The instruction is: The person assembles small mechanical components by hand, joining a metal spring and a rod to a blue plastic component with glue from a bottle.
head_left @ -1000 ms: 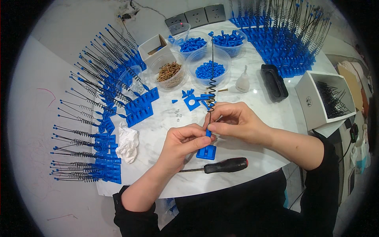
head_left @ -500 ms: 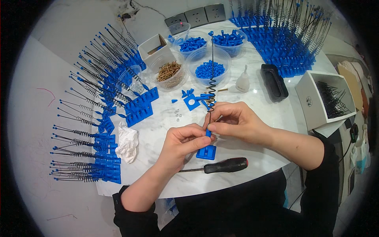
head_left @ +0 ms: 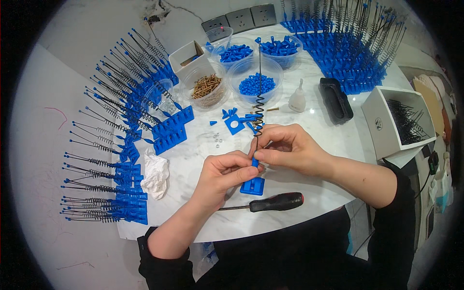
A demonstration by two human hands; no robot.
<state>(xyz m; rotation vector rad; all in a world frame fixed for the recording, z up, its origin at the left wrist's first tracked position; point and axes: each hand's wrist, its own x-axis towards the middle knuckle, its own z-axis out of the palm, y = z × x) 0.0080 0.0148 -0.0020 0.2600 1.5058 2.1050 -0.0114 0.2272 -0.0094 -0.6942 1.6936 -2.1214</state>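
A black spring-coiled wire (head_left: pixel 259 104) with a small blue tip stands upright in front of me, its lower end going into a blue plastic base (head_left: pixel 252 186). My left hand (head_left: pixel 224 175) is closed on the blue base's neck, thumb laid across it. My right hand (head_left: pixel 290 149) pinches the foot of the wire right where it meets the blue neck; the fingertips partly hide that joint. Just below the base lies a screwdriver (head_left: pixel 276 202) with a black handle.
Tubs of brass screws (head_left: pixel 208 88), blue beads (head_left: pixel 257 85) and blue cone-like parts (head_left: pixel 279 47) stand behind my hands. Finished-looking wire assemblies (head_left: pixel 130 188) line the left edge, more (head_left: pixel 343 58) the back right. A white box (head_left: pixel 374 121) holds black wires. Crumpled tissue (head_left: pixel 155 176) lies left.
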